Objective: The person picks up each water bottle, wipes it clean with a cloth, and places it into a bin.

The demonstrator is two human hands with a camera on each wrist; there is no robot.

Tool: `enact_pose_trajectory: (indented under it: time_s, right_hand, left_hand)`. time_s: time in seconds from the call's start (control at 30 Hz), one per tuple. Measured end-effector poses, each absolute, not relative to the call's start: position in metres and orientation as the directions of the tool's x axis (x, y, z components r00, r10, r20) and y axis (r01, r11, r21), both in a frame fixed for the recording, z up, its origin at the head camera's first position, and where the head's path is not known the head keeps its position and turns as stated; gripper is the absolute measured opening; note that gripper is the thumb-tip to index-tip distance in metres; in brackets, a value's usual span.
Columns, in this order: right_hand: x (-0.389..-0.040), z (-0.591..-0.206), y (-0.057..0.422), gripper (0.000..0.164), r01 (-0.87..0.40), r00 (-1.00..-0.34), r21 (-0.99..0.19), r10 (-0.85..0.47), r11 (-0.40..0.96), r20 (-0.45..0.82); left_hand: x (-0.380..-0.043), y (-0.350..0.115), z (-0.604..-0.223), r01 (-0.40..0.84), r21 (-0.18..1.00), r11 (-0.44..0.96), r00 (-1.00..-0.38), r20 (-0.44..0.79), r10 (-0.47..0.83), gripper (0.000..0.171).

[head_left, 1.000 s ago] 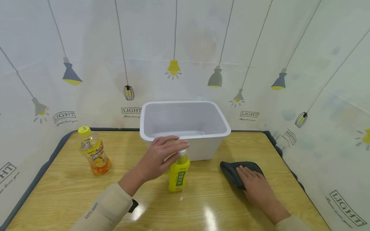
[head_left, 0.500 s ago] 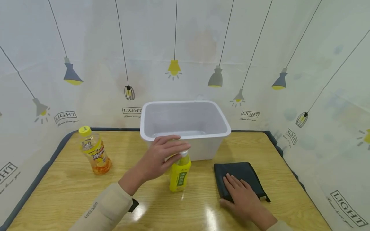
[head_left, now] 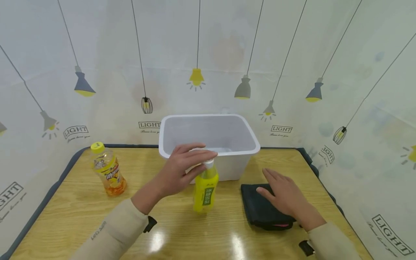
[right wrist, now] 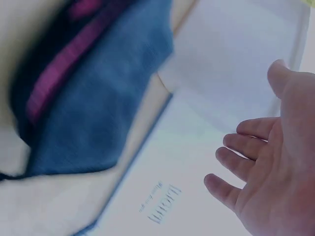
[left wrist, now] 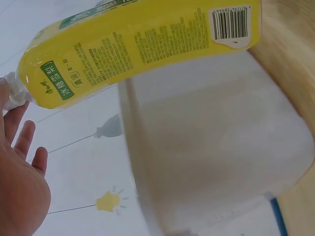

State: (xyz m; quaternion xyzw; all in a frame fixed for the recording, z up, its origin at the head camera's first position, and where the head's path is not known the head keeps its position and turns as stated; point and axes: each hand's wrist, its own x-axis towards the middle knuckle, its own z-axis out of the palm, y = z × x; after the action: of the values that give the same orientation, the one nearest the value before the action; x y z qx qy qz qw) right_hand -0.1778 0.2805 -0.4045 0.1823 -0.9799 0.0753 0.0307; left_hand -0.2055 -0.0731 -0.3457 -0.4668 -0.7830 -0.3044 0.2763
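My left hand (head_left: 182,168) grips a yellow drink bottle (head_left: 206,189) at its white cap, in front of the bin. The bottle is near upright; whether its base touches the table I cannot tell. In the left wrist view the bottle's label and barcode (left wrist: 230,23) show beside the bin, with the fingers at the cap. My right hand (head_left: 287,195), fingers extended, is over the right side of a dark flat pouch (head_left: 260,207) that lies on the table. In the right wrist view the pouch (right wrist: 98,93) is blurred, with pink showing along one side, and the palm holds nothing.
A white plastic bin (head_left: 224,166) stands at the back middle of the wooden table (head_left: 81,224). Toward the left is a yellow-capped bottle (head_left: 112,177) with some orange liquid. A lamp-printed curtain (head_left: 211,36) surrounds the table's back and sides.
The pouch has gone from folded to lying flat, and my right hand has come off it, upward. My left hand and the yellow bottle have shifted slightly right and up.
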Motion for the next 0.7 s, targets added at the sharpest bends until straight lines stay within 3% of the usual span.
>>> enact_pose_trajectory:
  time_s: [0.47,0.7]
  right_hand:
    - [-0.233,-0.336,0.281,0.079,-0.34,-0.938,-0.061,-0.333,0.938,0.096]
    - [-0.253,-0.329,0.272,0.084,-0.301,-0.954,-0.09,-0.3,0.949,0.018]
  left_hand:
    - [-0.206,-0.063,-0.266,0.93,0.143,0.338,-0.311,0.798,0.517,0.037]
    - [-0.217,-0.065,-0.226,0.926,0.121,0.358,-0.291,0.831,0.475,0.037]
